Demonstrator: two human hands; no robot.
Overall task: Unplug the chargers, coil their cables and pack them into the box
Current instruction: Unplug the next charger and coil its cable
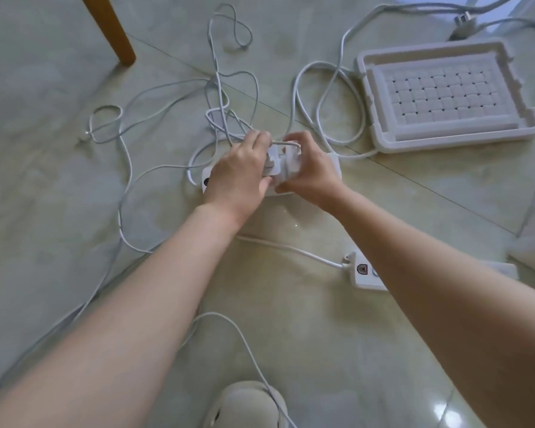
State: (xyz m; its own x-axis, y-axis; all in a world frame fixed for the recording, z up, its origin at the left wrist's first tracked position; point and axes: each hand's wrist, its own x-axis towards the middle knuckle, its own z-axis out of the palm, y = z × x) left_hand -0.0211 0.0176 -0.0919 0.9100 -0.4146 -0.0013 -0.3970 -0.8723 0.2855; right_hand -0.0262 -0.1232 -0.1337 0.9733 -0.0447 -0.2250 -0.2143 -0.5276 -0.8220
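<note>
A white power strip (332,168) lies on the tiled floor at the centre, mostly covered by my hands. My left hand (240,174) grips a white charger (272,157) plugged into the strip. My right hand (309,171) grips a second white charger (291,173) right beside it. Thin white charger cables (220,97) run off behind my hands in a loose tangle across the floor. The white box (380,131), a shallow tray with a woven-pattern bottom, sits on the floor at the upper right with nothing in it.
A second white power strip (363,273) lies near my right forearm, its cord trailing left. A wooden chair leg (118,35) stands at the upper left. A thick white cord (325,97) loops beside the box. A light slipper (247,406) shows at the bottom edge.
</note>
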